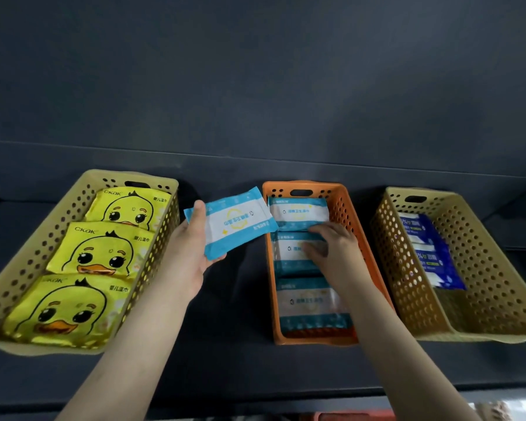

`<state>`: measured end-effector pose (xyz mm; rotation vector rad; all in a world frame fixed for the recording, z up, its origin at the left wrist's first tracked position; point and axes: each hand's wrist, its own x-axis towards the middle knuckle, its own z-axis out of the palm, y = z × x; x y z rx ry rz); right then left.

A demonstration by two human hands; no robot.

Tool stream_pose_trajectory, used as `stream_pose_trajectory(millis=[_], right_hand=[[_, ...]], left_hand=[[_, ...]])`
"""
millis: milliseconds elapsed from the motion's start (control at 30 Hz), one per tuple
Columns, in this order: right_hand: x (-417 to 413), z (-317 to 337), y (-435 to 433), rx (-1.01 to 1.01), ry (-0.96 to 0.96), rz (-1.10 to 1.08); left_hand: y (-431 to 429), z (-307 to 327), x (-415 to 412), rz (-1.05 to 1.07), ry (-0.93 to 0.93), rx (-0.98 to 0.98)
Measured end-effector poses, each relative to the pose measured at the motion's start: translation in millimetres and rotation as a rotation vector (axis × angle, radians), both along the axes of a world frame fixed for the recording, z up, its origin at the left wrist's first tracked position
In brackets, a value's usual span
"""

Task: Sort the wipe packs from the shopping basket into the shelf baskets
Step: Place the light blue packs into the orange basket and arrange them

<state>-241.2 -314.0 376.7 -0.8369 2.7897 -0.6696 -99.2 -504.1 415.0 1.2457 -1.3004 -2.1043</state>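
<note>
On the dark shelf (231, 369) your two hands work among three perforated baskets. A reddish shape (346, 417) at the bottom edge of the view is cut off and too blurred to name. The beige basket (498, 268) at the shelf's right end hides part of its dark blue packs (428, 253), so their count is unclear.

The beige basket (0, 287) at the left end holds three yellow duck-faced packs (97, 256), overlapped in a row from front to back. The orange basket (374, 262) in the middle holds three teal-and-white packs (310, 302).

A matching wipe pack (237, 226) – teal borders, white centre, yellow ring – is held tilted in the air between the left and orange baskets. Your left hand (189, 256) pinches its near end, thumb on top and fingers beneath. Your right hand (334, 247) rests inside the orange basket with bent fingers on the middle pack – whether they grip it cannot be told.
</note>
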Motion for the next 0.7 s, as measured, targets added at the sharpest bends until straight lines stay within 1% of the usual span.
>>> stream_pose_trajectory(millis=[100,167,200,233,300,333,367,433,500,567,633,700], right_hand=[[-2.5,4.6,0.5,-0.096,0.045,-0.052],[0.3,14.0,-2.0,-0.253,0.067,-0.096],[2.9,21.6,-3.8,-0.354,-0.001,-0.111],[7.3,31.8,-5.9,-0.46,-0.147,-0.124],[16.7,49.9,-8.5,-0.64,-0.559,-0.125],[20.5,55.3,-8.4,-0.659,-0.707,-0.108],[23.0,56.3,-8.4,-0.654,-0.797,-0.088],[28.6,53.3,-7.7,-0.729,-0.919,-0.138],[34.0,48.6,-6.7,-0.951,-1.076,-0.291],[36.1,45.1,-4.3,-1.167,-1.195,-0.432],[32.7,43.6,0.1,-1.251,-1.229,-0.48],[27.5,46.0,7.4,-1.265,-1.184,-0.469]], left_hand=[[2.2,1.7,-0.6,-0.011,0.008,-0.011],[3.7,4.0,-1.0,-0.037,0.027,-0.019],[5.0,5.0,-1.8,-0.063,0.038,-0.03],[6.9,5.2,-3.1,-0.095,0.047,-0.04],[14.0,5.8,-7.4,-0.148,0.057,-0.054],[18.6,5.6,-9.8,-0.161,0.067,-0.055],[24.0,5.3,-12.7,-0.166,0.085,-0.052],[34.1,4.8,-18.3,-0.175,0.128,-0.048],[41.7,5.7,-23.2,-0.215,0.154,-0.05],[46.6,6.7,-26.1,-0.281,0.157,-0.106],[48.6,5.6,-25.9,-0.392,0.145,-0.234],[48.9,6.4,-23.4,-0.502,0.148,-0.346]])
